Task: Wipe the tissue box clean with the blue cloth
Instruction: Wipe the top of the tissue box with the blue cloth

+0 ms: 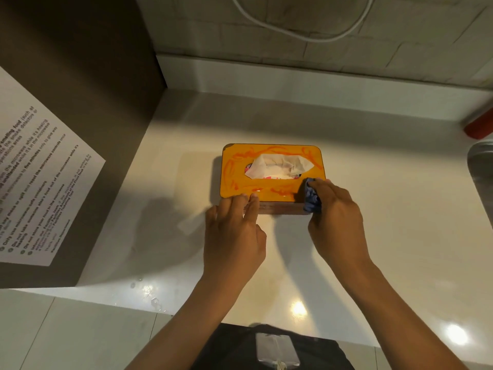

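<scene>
An orange-topped tissue box [266, 188] with wooden sides stands on the pale counter [386, 236], a white tissue [277, 165] sticking out of its slot. Red smears cover the lid. My right hand [337, 217] is closed around a bunched blue cloth [311, 198] pressed against the box's near right corner. My left hand [234, 231] rests with fingers spread on the box's near left edge, steadying it.
A dark appliance side with a printed notice [40, 182] stands at the left. A red-capped object [480, 124] and a metal sink rim [482, 166] lie at the right edge. A white cable [306, 33] hangs on the tiled wall. Water drops [154, 303] sit near the counter's front edge.
</scene>
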{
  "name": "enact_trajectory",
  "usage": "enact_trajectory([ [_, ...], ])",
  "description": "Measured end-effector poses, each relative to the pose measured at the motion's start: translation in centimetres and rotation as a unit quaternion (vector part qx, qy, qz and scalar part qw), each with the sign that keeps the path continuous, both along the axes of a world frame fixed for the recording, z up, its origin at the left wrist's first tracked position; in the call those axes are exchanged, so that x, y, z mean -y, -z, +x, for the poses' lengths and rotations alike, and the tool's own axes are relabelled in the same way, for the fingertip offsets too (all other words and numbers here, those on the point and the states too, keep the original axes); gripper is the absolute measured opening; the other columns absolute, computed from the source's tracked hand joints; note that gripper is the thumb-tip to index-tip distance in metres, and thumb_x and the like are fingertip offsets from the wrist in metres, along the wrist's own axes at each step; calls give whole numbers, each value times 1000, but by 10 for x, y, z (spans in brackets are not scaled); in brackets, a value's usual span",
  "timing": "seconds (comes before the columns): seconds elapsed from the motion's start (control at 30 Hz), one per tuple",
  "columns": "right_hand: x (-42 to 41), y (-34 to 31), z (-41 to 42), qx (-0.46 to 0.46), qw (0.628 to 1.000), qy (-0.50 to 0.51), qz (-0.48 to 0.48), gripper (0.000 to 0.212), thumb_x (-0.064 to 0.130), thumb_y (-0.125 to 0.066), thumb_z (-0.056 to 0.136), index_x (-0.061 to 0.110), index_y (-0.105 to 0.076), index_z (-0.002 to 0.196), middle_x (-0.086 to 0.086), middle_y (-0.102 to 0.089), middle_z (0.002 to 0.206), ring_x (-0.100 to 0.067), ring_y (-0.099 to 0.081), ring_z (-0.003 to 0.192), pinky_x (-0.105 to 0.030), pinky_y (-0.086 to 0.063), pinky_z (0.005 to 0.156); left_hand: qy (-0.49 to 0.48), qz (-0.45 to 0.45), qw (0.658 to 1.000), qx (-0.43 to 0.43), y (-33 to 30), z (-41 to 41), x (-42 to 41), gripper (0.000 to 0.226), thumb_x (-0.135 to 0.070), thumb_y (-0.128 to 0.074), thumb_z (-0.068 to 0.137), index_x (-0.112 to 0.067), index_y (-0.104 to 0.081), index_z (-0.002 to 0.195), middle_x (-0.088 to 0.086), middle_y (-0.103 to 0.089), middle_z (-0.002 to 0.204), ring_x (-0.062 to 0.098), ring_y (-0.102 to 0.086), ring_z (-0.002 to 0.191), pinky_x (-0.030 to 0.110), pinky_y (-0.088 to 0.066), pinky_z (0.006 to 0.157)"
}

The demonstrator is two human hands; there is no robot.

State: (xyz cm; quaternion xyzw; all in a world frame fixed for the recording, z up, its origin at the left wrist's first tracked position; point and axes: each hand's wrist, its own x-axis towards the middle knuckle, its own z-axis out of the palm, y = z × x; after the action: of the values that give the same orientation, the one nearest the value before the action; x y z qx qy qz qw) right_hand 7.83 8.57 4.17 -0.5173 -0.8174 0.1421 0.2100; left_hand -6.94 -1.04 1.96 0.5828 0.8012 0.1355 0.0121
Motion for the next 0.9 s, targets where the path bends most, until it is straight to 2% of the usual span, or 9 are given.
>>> enact_trajectory([
  [0.13,-1,0,-24,-6,1000,16,-13,41,1,-63,84,3,-58,125,-17,-63,120,-36,-58,107,-41,-51,88,8,18,1000,3,3,-3,0,54,-23,-77,81,-11,-66,133,11,-66,127,35,-59,115,51,-50,90],
  [0.23,8,2,-32,-10,1000,-8,-28,42,1,-67,84,2,-58,125,-18,-62,120,-37,-59,109,-43,-49,93,14,32,999,4,5,-7,0,53,-22,-78,81,-13,-67,132,10,-67,126,35,-60,113,49,-49,88],
  [0.33,20,3,-26,-29,998,-45,-33,41,-6,-69,80,-1,-61,120,-20,-66,112,-39,-63,100,-40,-50,90,20,43,999,7,7,-13,2,51,-21,-76,82,-14,-67,132,8,-68,122,34,-61,109,45,-47,85],
  [0.43,17,0,-14,-24,999,-28,-15,40,-13,-68,74,2,-65,111,-17,-68,102,-37,-65,88,-28,-46,77,25,57,998,18,8,-18,3,49,-19,-74,83,-17,-68,132,6,-69,119,32,-61,105,45,-47,83],
  [0.5,10,-3,-15,-21,1000,6,-13,42,-12,-66,75,3,-64,115,-17,-68,107,-37,-63,93,-30,-47,77,25,60,998,19,8,-19,2,50,-18,-74,82,-17,-68,132,5,-68,119,31,-61,105,45,-47,82],
  [0.57,5,-3,-25,-18,999,27,-19,42,-4,-65,81,5,-60,121,-16,-65,116,-35,-60,103,-37,-50,86,27,58,998,20,8,-20,1,51,-20,-74,82,-18,-67,132,4,-68,119,30,-60,106,44,-45,82],
  [0.67,8,-1,-42,-21,999,11,-31,43,1,-63,85,5,-57,127,-15,-62,122,-33,-57,111,-37,-49,92,31,56,998,28,8,-22,2,53,-22,-75,81,-20,-67,133,3,-67,119,29,-59,107,43,-44,82],
  [0.8,18,2,-43,-33,998,-34,-32,35,-4,-64,82,2,-63,116,-16,-66,108,-34,-62,95,-25,-44,78,31,52,998,25,7,-23,2,52,-22,-77,82,-21,-67,133,2,-68,121,29,-60,107,43,-45,82],
  [0.9,16,0,-30,-23,999,-25,-21,41,-11,-66,75,2,-65,114,-17,-68,107,-37,-64,94,-27,-45,78,38,52,997,34,6,-26,3,51,-20,-74,83,-19,-67,133,3,-68,123,29,-61,109,44,-45,83],
])
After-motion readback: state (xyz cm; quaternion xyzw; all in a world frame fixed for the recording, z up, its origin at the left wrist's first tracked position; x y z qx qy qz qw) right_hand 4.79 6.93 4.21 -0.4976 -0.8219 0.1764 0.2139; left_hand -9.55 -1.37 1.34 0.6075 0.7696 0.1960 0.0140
